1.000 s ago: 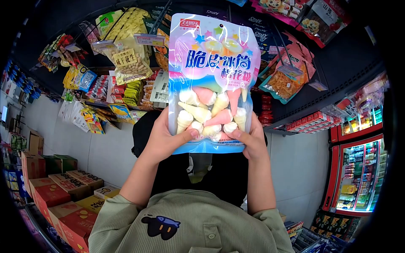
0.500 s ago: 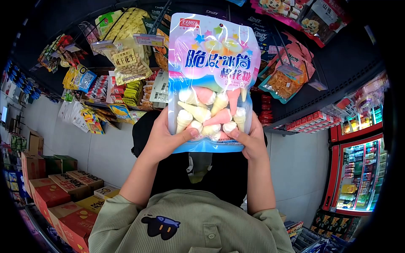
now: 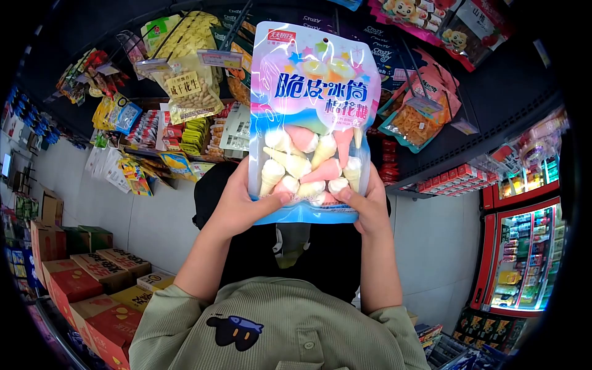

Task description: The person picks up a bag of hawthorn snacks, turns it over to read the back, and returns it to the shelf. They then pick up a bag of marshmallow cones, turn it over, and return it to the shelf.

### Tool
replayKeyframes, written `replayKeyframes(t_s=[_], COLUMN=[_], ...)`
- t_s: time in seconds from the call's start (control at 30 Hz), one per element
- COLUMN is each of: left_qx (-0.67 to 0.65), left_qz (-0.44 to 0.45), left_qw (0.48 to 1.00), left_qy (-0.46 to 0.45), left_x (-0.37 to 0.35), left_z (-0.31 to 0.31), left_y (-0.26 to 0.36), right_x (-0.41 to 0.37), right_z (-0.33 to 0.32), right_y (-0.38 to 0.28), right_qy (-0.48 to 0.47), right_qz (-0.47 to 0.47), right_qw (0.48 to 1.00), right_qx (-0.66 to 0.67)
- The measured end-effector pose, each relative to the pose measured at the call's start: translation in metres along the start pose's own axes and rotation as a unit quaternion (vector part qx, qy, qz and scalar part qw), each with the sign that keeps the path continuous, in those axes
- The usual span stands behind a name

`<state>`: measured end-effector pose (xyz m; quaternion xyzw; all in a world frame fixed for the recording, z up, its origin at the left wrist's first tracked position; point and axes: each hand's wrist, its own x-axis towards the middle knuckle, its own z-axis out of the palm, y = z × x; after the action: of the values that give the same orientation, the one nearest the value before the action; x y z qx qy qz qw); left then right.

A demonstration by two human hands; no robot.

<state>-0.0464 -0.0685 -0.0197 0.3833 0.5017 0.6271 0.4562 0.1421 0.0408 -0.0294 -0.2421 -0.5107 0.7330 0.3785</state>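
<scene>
A large bag of marshmallows (image 3: 311, 132) is held upright in front of me, its printed front facing me. Through its clear window show pink, white and yellow marshmallows shaped like ice-cream cones. My left hand (image 3: 243, 200) grips the lower left edge, thumb across the front. At the lower right edge my right hand (image 3: 369, 203) grips the bag the same way. The other fingers of both hands are hidden behind it.
Hanging snack racks lie ahead, with a peanut bag (image 3: 192, 89) left of my bag and an orange snack pouch (image 3: 414, 123) to the right. Cardboard boxes (image 3: 98, 296) stack at lower left. A lit drinks fridge (image 3: 524, 256) stands right.
The top of the marshmallow bag has tilted slightly to the right and down. Both hands keep their grip in nearly the same place.
</scene>
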Motion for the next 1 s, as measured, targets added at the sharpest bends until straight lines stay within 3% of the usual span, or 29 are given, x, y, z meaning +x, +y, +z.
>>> replayKeyframes(t_s=[0.57,0.67,0.73,1.0], left_qx=[0.011,0.01,0.01,-0.001], left_qz=[0.009,0.001,-0.009,-0.008], left_qw=[1.0,1.0,1.0,1.0], left_qy=[-0.002,-0.003,-0.001,-0.003], left_x=[0.0002,0.0003,0.0004,0.0005], left_z=[0.0026,0.0009,0.0007,0.0005], left_y=[0.0002,-0.0001,0.0002,-0.0007], right_x=[-0.0011,-0.0019,-0.0005,-0.0027], right_z=[-0.0012,-0.0044,-0.0083,-0.0035], right_y=[0.0023,0.0032,0.0058,0.0005], right_qy=[0.024,0.057,0.042,0.017], right_qz=[-0.008,0.018,0.022,0.022], right_qw=[0.999,0.998,0.995,0.997], right_qx=[-0.028,-0.005,0.083,0.07])
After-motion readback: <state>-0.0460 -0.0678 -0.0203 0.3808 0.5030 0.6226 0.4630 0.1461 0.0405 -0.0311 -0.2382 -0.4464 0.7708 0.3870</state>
